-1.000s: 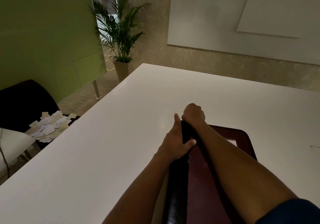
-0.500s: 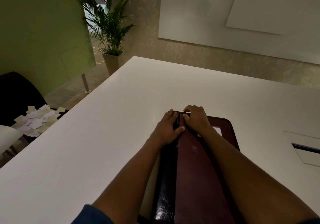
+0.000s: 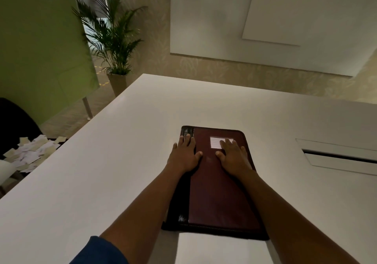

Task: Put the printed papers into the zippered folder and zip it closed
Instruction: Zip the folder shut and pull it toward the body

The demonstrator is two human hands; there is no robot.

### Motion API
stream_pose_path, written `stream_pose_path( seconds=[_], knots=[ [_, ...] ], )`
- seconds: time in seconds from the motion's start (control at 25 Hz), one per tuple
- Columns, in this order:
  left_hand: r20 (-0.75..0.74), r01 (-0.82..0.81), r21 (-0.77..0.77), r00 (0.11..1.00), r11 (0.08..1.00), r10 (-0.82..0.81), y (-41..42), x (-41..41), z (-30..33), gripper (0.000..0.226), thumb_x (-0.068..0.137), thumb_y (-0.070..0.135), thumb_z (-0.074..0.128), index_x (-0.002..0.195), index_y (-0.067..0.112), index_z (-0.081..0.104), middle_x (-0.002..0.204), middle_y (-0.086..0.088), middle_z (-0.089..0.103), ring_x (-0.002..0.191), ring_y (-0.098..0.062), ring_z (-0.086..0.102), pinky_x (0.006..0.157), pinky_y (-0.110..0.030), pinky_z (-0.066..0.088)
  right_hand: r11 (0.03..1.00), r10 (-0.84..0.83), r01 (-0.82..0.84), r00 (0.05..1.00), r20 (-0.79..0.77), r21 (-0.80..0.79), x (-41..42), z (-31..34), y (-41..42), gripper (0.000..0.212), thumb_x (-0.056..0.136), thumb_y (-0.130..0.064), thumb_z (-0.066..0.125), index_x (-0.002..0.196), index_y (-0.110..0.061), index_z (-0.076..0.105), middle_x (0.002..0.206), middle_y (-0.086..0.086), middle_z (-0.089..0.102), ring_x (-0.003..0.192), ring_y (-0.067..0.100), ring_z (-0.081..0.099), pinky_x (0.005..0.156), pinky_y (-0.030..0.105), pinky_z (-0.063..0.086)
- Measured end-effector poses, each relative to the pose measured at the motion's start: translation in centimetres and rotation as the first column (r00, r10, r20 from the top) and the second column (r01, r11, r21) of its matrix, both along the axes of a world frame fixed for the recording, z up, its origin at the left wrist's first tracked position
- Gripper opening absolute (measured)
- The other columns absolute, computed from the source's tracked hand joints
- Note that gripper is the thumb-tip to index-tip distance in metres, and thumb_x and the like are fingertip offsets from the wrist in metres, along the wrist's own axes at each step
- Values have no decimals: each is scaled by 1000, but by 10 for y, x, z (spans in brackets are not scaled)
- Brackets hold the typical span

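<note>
A dark red zippered folder [image 3: 218,190] with a black spine and a white label lies flat and closed on the white table [image 3: 102,172]. My left hand [image 3: 184,155] rests flat on its left side, fingers straight over the black spine. My right hand [image 3: 234,154] lies flat on the cover, fingers partly over the label. No printed papers show outside the folder. The zipper pull is not visible.
A rectangular cable hatch [image 3: 338,157] is set into the table at the right. To the left stand a dark chair [image 3: 16,125] and a heap of several paper slips [image 3: 30,153]. A potted palm [image 3: 112,39] stands beyond the table's far left corner.
The folder stood on edge with both hands gripping its top; now it lies flat and both hands rest open on the cover.
</note>
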State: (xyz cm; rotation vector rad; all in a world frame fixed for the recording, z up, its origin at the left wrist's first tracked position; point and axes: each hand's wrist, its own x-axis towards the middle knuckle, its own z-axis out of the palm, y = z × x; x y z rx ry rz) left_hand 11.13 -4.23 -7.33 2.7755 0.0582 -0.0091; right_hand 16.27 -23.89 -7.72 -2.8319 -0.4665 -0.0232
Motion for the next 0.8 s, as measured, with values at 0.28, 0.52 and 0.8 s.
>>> stream_pose_path(
  seconds=[0.28, 0.52, 0.8],
  knots=[
    [25, -8, 45, 1000, 999, 7, -22, -63, -1, 72, 100, 52, 32, 157, 12, 11, 166, -9, 1, 152, -29, -5, 121, -49, 6, 999, -1, 2, 1000, -4, 34, -66, -2, -10, 61, 99, -50, 35, 153, -21, 28, 163, 6, 23, 151, 26, 14, 121, 50, 10],
    [64, -39, 106, 997, 994, 32, -49, -104, -1, 66, 100, 44, 30, 156, 12, 14, 166, -8, 5, 152, -29, -3, 121, -51, 1, 999, -14, 13, 1000, 12, 51, -113, -4, -15, 61, 99, -50, 34, 153, -23, 29, 162, 6, 24, 151, 27, 16, 122, 47, 9],
    [163, -47, 166, 986, 985, 20, -61, -128, -11, 67, 101, 47, 26, 157, 13, 14, 166, -7, 8, 153, -26, 0, 122, -47, 0, 999, -27, 25, 997, 68, 39, -148, -9, -17, 63, 99, -52, 29, 154, -22, 25, 163, 5, 23, 152, 26, 14, 122, 45, 7]
  ],
)
